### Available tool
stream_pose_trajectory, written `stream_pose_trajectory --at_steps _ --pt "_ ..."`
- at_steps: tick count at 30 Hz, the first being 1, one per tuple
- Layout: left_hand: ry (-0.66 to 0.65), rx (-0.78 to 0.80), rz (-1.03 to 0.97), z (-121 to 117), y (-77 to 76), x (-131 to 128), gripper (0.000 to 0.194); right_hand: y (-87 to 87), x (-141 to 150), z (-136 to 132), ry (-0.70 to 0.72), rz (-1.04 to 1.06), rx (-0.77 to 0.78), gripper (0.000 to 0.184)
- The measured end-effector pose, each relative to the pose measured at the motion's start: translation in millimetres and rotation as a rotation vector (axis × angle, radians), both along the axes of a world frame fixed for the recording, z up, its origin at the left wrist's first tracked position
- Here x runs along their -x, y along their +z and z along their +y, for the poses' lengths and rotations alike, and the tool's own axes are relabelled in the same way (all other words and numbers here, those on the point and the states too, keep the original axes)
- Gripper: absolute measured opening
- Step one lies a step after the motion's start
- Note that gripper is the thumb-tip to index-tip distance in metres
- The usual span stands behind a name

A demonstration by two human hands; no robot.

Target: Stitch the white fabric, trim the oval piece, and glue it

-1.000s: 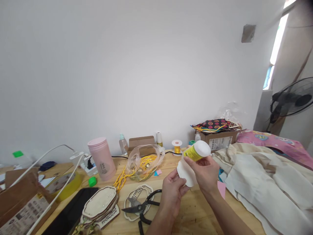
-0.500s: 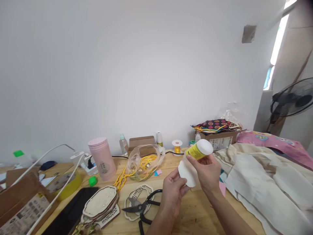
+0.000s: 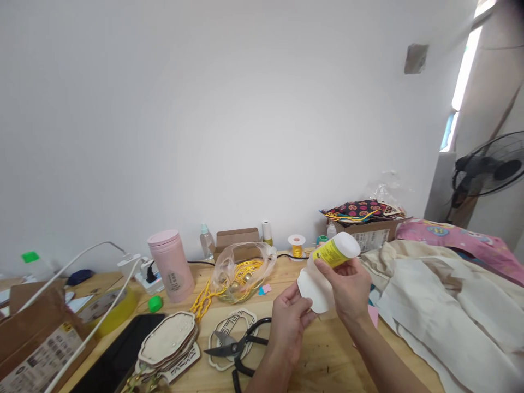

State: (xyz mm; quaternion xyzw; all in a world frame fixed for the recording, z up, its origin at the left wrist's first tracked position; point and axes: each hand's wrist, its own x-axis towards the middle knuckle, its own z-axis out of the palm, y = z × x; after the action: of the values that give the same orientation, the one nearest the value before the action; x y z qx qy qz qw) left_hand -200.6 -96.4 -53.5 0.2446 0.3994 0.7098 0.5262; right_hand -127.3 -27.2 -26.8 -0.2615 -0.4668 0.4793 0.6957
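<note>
My left hand (image 3: pixel 291 314) pinches a white piece with a scalloped edge (image 3: pixel 315 290) by its lower left side; I cannot tell whether it is paper or cloth. In my right hand (image 3: pixel 352 284) is a thick glue stick with a yellow label (image 3: pixel 332 253), tilted with its white base up and to the right. Its lower end is over the white piece, and the contact point is hard to make out. Black-handled scissors (image 3: pixel 239 346) lie left of my left hand, blades apart, on top of a cut-out wooden frame (image 3: pixel 248 316).
Stacked wooden plaques (image 3: pixel 167 337), a black phone (image 3: pixel 118 355) and a pink tumbler (image 3: pixel 172 267) stand to the left. Behind are a plastic bag with yellow cord (image 3: pixel 245 273) and a yellow thread spool (image 3: pixel 297 248). Pale cloth (image 3: pixel 442 305) covers the right side.
The glue stick and my right hand have shifted very slightly to the right. My left hand keeps the white piece in almost the same place.
</note>
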Motion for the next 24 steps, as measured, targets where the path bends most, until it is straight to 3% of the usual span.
stream_pose_trajectory --at_steps 3,9,15,20,24 --pt "-0.002 -0.008 -0.007 -0.4 -0.4 0.1 0.033 -0.5 0.8 -0.8 0.042 -0.005 -0.011 0.038" --pt "0.002 0.001 -0.011 -0.7 0.5 0.0 0.035 -0.9 -1.9 2.5 -0.024 0.008 0.003 0.034" --pt "0.004 -0.002 -0.011 -0.2 0.0 0.5 0.033 -1.6 0.9 -1.9 0.058 -0.027 -0.044 0.033" --pt "-0.001 0.002 -0.012 -0.8 -0.6 -0.2 0.036 -0.5 -1.1 0.9 -0.008 -0.009 -0.017 0.038" --pt "0.007 0.003 -0.003 -0.8 0.4 -0.9 0.033 -0.3 0.6 -0.5 0.076 -0.040 -0.060 0.037"
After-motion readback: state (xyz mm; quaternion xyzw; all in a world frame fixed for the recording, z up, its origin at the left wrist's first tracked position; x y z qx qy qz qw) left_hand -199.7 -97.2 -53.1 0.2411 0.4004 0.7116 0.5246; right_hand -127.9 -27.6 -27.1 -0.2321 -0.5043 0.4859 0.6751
